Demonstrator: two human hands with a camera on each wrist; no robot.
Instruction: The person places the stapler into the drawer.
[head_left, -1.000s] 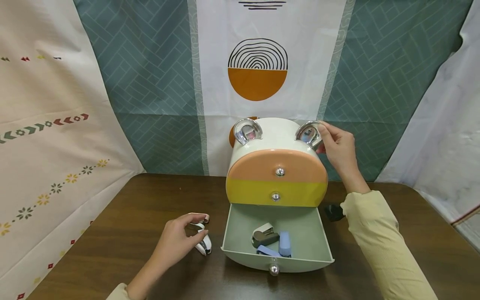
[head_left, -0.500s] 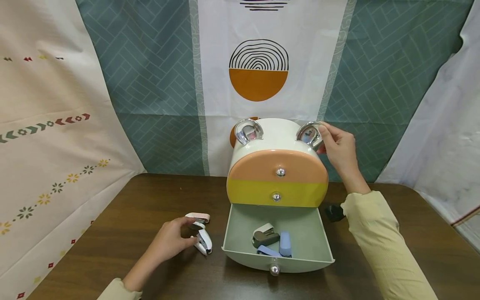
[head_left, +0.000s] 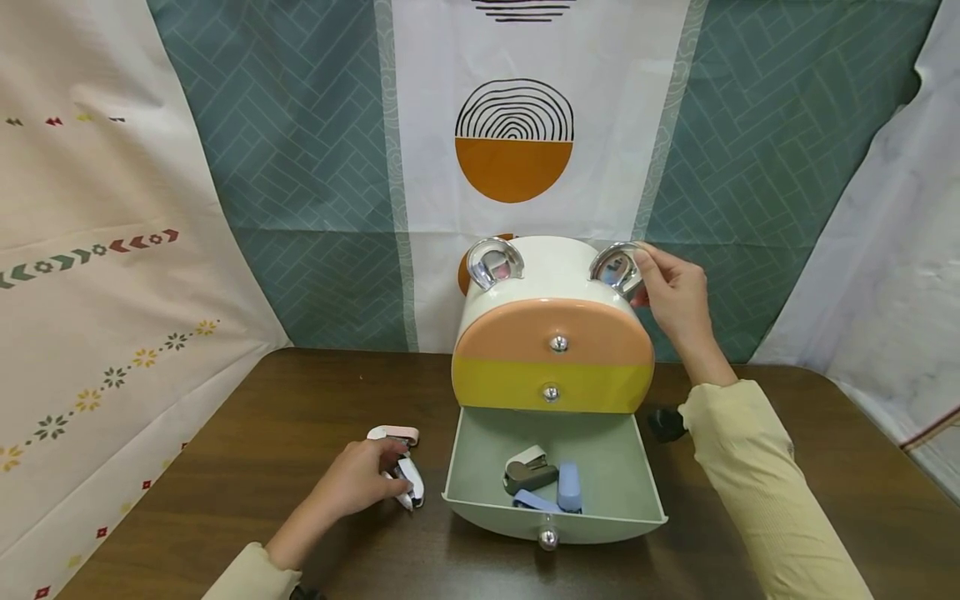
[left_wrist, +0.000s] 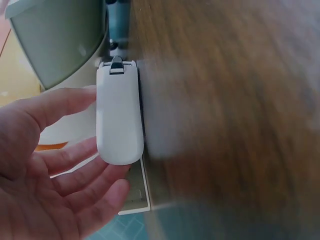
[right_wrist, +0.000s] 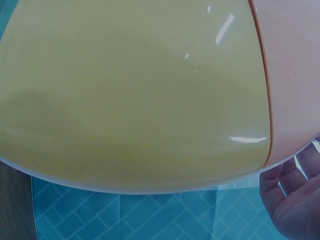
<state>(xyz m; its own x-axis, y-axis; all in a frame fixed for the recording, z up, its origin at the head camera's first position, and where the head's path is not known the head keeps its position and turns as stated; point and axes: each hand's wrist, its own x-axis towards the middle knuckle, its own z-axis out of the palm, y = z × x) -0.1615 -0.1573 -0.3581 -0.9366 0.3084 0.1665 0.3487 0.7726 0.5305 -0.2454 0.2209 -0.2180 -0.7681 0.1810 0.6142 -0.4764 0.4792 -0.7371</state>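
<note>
My left hand point(head_left: 352, 482) has its thumb and fingers around a white stapler point(head_left: 409, 477) on the table, left of the drawer cabinet. In the left wrist view the thumb touches one side of this stapler point(left_wrist: 120, 117) and the fingers curl by its lower end. A pale pink and white stapler point(head_left: 399, 432) lies just behind it. My right hand point(head_left: 678, 302) grips the chrome ring-shaped eye point(head_left: 602, 260) on top of the frog-like cabinet point(head_left: 551, 271). The right wrist view shows part of that hand point(right_wrist: 296, 200) beyond the cabinet's edge.
The green bottom drawer point(head_left: 480, 446) is pulled out. It holds a dark grey and white stapler point(head_left: 529, 477), a blue stapler point(head_left: 569, 488) and another blue one point(head_left: 536, 502). Orange point(head_left: 517, 329) and yellow point(head_left: 502, 387) drawers above are closed. A black object point(head_left: 667, 425) lies right of the cabinet.
My left hand drew back slightly from the white stapler, then moved forward onto it, its thumb now over the stapler. My right hand stays on the chrome eye.
</note>
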